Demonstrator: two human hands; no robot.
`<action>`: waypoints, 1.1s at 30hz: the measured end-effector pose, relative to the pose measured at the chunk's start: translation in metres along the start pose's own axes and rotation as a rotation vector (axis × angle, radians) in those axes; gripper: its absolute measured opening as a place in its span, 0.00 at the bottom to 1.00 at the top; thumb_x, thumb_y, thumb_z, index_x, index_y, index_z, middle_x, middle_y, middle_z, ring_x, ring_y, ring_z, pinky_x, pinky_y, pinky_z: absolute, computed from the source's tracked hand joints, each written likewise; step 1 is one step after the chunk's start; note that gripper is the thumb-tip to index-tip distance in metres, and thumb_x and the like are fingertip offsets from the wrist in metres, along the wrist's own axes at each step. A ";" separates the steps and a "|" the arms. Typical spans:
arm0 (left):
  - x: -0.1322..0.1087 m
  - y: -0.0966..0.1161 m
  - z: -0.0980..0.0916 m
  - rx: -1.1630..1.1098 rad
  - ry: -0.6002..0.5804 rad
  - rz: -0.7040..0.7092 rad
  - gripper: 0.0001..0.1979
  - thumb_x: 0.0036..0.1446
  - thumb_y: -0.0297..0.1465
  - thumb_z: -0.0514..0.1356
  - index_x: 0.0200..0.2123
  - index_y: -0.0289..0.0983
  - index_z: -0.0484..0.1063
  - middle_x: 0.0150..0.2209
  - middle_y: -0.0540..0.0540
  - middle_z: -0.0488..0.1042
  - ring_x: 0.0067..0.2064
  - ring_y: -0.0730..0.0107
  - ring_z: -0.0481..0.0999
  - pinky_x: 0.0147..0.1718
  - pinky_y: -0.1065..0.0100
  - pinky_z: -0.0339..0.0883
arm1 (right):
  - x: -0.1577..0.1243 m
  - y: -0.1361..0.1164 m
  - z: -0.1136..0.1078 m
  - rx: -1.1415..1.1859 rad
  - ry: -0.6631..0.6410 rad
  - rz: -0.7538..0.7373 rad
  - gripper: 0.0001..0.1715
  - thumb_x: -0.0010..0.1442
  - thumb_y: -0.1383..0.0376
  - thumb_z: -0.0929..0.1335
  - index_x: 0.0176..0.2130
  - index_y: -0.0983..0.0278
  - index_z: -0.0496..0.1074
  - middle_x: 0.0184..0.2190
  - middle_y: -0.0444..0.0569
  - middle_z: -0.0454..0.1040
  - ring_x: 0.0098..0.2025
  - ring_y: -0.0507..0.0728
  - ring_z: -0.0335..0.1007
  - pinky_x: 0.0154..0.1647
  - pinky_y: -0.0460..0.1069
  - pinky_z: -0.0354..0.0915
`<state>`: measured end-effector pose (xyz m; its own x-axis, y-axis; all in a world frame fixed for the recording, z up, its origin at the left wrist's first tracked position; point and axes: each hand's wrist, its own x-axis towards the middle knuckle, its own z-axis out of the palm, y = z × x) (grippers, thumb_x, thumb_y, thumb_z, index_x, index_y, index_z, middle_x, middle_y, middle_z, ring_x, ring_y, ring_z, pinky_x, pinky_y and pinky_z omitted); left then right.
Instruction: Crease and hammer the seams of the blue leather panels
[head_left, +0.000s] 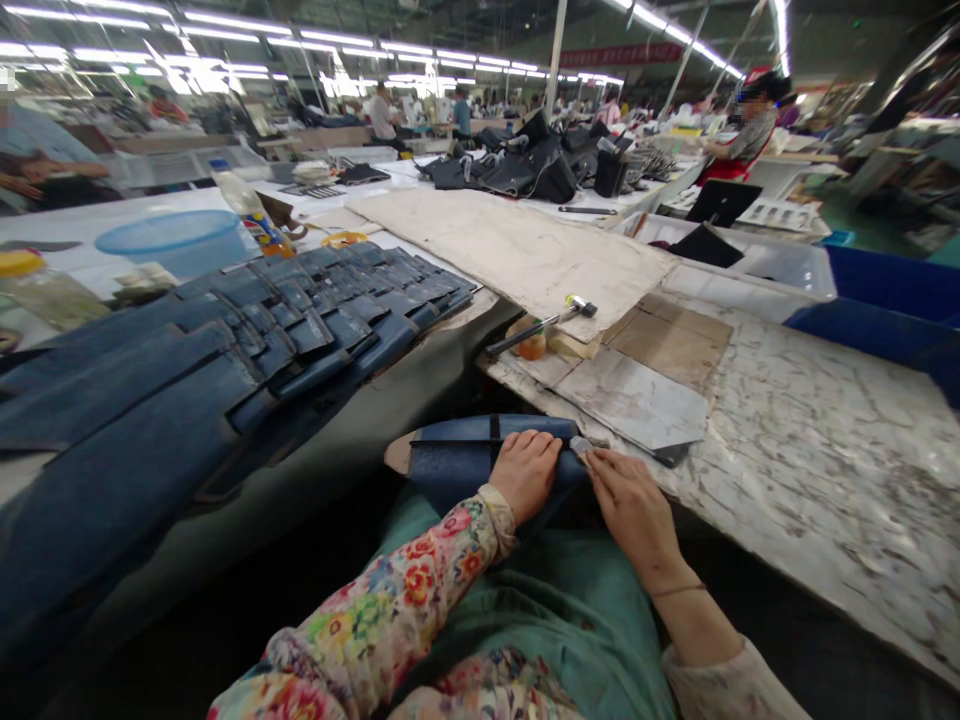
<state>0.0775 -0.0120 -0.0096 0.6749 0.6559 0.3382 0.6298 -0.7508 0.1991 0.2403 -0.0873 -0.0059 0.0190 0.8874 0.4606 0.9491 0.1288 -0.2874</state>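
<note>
Both hands at work low in my lap. The blue piece (450, 470) lies over green cloth (555, 590), just beside the near edge of the worktable (810, 430). Its long axis runs left to right across me; the tapered tan tip points left. A dark band crosses it just left of my left hand (526, 475).

That hand lies over the piece, fingers together and bent; thumb out of sight, so I cannot tell whether it grips beneath. My right hand (634, 505), at the piece's right end, pinches a small pale item (579, 445) between thumb and fingers; too little shows to name it. Right end mostly covered by hands; lower edge lost in shadow.

Beyond the piece, up the table: grey board (634, 395), hammer (525, 336), brown cardboard (675, 340). Left of it: overlapping blue panels (187, 370), cut off by the view's edge. Farther beyond it: cream sheet (517, 235), then a heap of black pieces (517, 170), its separate parts hard to make out.
</note>
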 end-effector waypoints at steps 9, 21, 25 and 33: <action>-0.010 -0.009 -0.008 -0.024 0.041 -0.011 0.16 0.60 0.29 0.50 0.51 0.37 0.66 0.49 0.44 0.71 0.51 0.64 0.66 0.50 0.60 0.58 | 0.007 -0.024 0.008 0.036 -0.032 0.011 0.19 0.64 0.64 0.58 0.49 0.61 0.71 0.45 0.51 0.72 0.48 0.59 0.64 0.51 0.56 0.63; -0.040 -0.038 -0.023 0.022 0.088 -0.088 0.16 0.60 0.28 0.49 0.51 0.37 0.67 0.52 0.44 0.71 0.53 0.62 0.66 0.54 0.56 0.55 | 0.022 -0.064 0.027 0.092 -0.107 -0.078 0.19 0.64 0.67 0.57 0.50 0.60 0.69 0.45 0.51 0.72 0.47 0.59 0.64 0.49 0.55 0.66; -0.052 -0.043 -0.028 0.045 0.092 -0.112 0.17 0.61 0.29 0.49 0.52 0.37 0.66 0.54 0.44 0.69 0.55 0.61 0.65 0.55 0.56 0.55 | 0.026 -0.074 0.031 0.096 -0.115 -0.105 0.19 0.63 0.67 0.58 0.49 0.60 0.70 0.44 0.52 0.72 0.45 0.59 0.65 0.47 0.54 0.67; -0.079 -0.044 -0.025 0.127 0.072 -0.111 0.21 0.62 0.31 0.47 0.58 0.34 0.58 0.60 0.41 0.60 0.62 0.61 0.55 0.58 0.56 0.52 | 0.029 -0.064 0.028 0.195 -0.148 -0.074 0.15 0.61 0.65 0.61 0.46 0.60 0.70 0.44 0.51 0.72 0.46 0.59 0.65 0.49 0.55 0.64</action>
<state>-0.0135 -0.0326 -0.0224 0.5716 0.7236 0.3869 0.7456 -0.6549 0.1232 0.1717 -0.0574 0.0025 -0.1078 0.9256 0.3627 0.8674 0.2659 -0.4207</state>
